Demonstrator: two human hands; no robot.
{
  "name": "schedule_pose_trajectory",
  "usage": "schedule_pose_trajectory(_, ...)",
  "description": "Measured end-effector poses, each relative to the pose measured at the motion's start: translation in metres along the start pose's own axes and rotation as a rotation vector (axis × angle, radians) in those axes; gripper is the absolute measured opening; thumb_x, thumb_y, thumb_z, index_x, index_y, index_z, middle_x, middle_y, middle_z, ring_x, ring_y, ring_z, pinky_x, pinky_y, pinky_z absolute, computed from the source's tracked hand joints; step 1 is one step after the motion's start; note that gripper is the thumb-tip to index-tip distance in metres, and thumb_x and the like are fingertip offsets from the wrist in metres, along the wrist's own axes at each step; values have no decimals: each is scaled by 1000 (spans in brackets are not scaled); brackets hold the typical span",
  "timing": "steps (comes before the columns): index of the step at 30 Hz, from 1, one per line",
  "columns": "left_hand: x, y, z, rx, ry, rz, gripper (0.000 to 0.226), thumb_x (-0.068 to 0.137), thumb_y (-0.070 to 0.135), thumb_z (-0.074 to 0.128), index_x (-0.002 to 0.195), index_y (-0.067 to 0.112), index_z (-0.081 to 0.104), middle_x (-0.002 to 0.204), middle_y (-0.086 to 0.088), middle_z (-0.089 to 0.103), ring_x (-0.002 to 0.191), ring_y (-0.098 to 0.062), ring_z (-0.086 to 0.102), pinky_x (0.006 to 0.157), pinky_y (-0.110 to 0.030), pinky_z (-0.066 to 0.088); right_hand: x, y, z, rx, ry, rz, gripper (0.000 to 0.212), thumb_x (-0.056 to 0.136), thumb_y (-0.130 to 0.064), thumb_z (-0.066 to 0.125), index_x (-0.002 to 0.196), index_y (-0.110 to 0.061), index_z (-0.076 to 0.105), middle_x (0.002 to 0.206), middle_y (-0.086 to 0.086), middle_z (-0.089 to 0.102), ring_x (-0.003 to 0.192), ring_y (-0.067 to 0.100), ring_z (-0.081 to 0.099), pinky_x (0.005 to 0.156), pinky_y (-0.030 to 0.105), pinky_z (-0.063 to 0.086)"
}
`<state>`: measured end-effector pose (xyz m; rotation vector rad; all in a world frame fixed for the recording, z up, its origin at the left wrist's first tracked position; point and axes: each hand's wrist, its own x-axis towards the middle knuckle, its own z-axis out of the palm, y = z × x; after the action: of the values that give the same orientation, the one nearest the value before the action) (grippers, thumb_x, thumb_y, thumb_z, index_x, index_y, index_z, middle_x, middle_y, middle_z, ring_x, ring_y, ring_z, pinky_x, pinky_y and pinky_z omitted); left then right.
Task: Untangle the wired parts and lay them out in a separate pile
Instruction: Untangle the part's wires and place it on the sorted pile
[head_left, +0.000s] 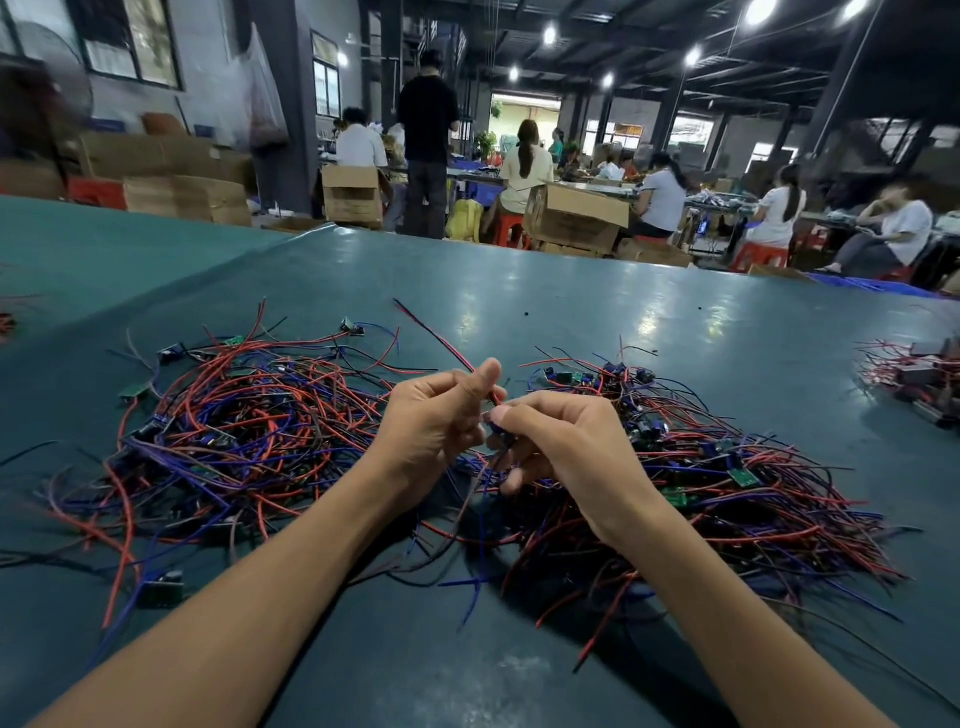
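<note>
On your left, a loose tangle of wired parts (234, 431) sprawls across the table (571, 301). Your left hand (431, 421) pinches a red-and-black wire (441, 338) between thumb and fingers. Just beside it, your right hand (566, 447) grips a small blue part (497, 434). A denser heap (737, 483) lies to your right.

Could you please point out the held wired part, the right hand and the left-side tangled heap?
wired part (436, 336): head view, its red lead above the thumb.
right hand (566, 447): head view, its back.
tangled heap (244, 431): head view, its middle.
</note>
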<state>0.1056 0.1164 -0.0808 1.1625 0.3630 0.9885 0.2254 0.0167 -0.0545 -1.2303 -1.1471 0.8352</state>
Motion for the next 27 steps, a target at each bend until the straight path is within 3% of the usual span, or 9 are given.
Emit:
schedule_pose_trajectory(3, -2, 3, 0, 26, -31, -27, 29, 81, 32, 75, 65, 9, 68, 49, 6, 51, 41, -5, 43, 43, -15, 37, -1, -1, 2, 15, -49, 46, 23, 89, -14, 67, 72, -1, 74, 67, 23, 65, 49, 30, 58, 46, 33, 52)
schedule_pose_trajectory(6, -3, 3, -1, 58, -50, -27, 35, 82, 31, 75, 66, 8, 55, 51, 8, 49, 44, -5, 44, 46, -19, 27, -2, -2, 2, 20, -41, 82, 31, 88, -23, 68, 72, 3, 72, 65, 18, 65, 49, 29, 59, 49, 34, 52)
schedule_pose_trajectory(8, -3, 4, 0, 55, -43, -39, 36, 81, 32, 76, 62, 11, 55, 50, 7, 40, 43, -6, 39, 48, -23, 21, -2, -2, 1, -1, -20, 67, 33, 94, -22, 69, 74, 3, 73, 63, 17, 65, 50, 30, 60, 50, 34, 52)
schedule_pose_trajectory(11, 1, 7, -2, -89, 84, -97, 28, 80, 31, 76, 71, 5, 68, 48, 7, 32, 37, -5, 31, 39, -15, 32, -6, -4, 9, -38, -11, -8, 28, 95, -13, 67, 73, 1, 77, 62, 19, 68, 50, 29, 63, 47, 29, 52)
schedule_pose_trajectory(13, 4, 8, -7, -179, 180, -145, 29, 80, 29, 76, 77, 2, 66, 46, 7, 33, 35, -5, 27, 36, -15, 29, -8, -4, 17, -93, -31, -70, 26, 95, -9, 66, 73, -1, 79, 62, 20, 69, 48, 26, 65, 46, 28, 53)
schedule_pose_trajectory(17, 7, 9, -15, -231, 244, -208, 27, 76, 28, 78, 62, 7, 71, 44, 6, 38, 34, -5, 28, 40, -18, 20, -13, -4, 21, -177, -59, -161, 24, 95, -5, 65, 76, 2, 78, 61, 20, 69, 46, 24, 65, 46, 29, 55)
schedule_pose_trajectory(24, 12, 12, -20, -389, 382, -247, 28, 86, 17, 73, 68, 6, 55, 45, 5, 35, 34, -5, 23, 38, -15, 18, -18, -2, 18, -204, -122, -152, 25, 94, -5, 67, 72, -4, 79, 57, 15, 68, 47, 25, 63, 48, 30, 54)
schedule_pose_trajectory(27, 15, 12, -25, -505, 353, -257, 36, 93, 28, 69, 67, 8, 55, 49, 5, 32, 34, -4, 19, 33, -13, 18, -19, -2, 19, -159, -114, -138, 23, 93, -6, 67, 73, -2, 79, 57, 16, 68, 45, 27, 62, 46, 28, 51)
